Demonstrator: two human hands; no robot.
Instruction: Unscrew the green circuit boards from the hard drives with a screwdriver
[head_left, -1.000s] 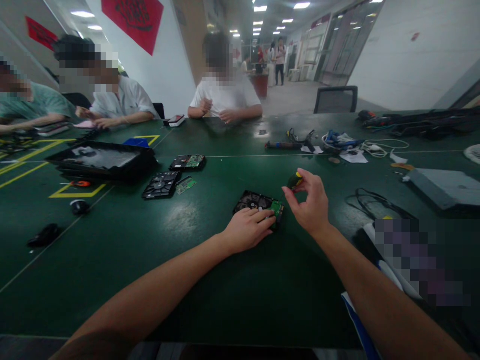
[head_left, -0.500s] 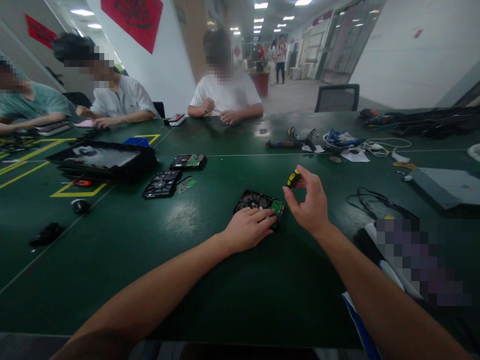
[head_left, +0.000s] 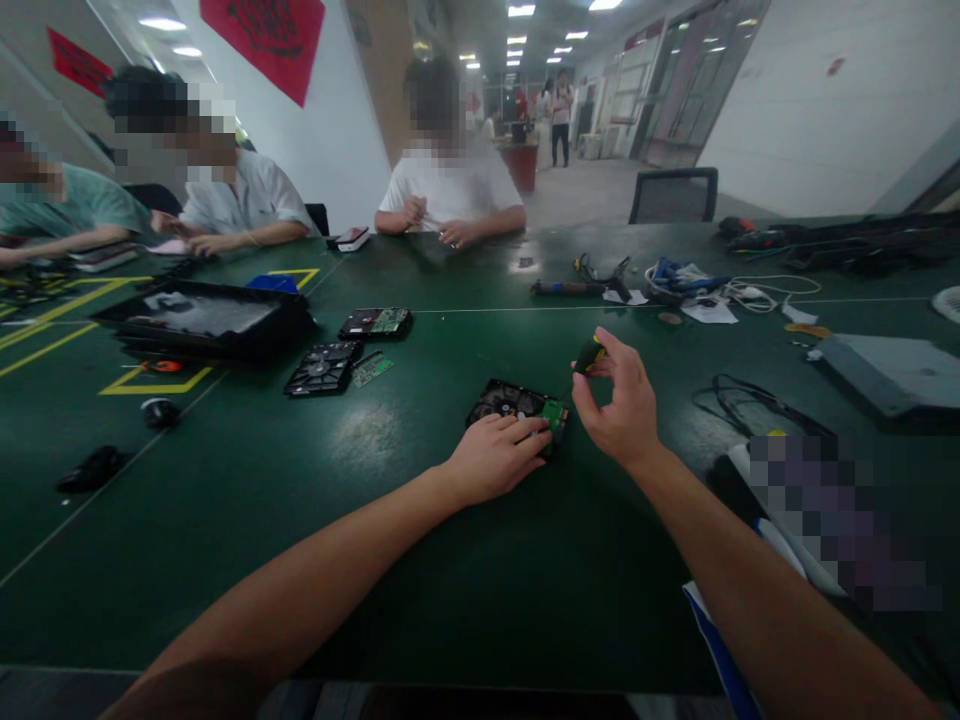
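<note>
A black hard drive point(head_left: 510, 402) with a green circuit board lies flat on the green table point(head_left: 375, 520). My left hand point(head_left: 496, 456) rests on its near edge, fingers pressed down on it. My right hand point(head_left: 619, 402) pinches a small screwdriver point(head_left: 587, 355) with a yellow and black handle. The tool slants down toward the drive's right corner, and its tip is hard to see.
Two more hard drives point(head_left: 324, 368) point(head_left: 375, 323) and a loose green board point(head_left: 373, 369) lie to the left. A black tray point(head_left: 202, 318) sits beyond them. Cables point(head_left: 757, 405) and a grey box point(head_left: 892, 372) are on the right. Other people sit across the table.
My right hand has turned the screwdriver handle slightly between its fingers and stayed over the drive's right corner. My left hand has not moved.
</note>
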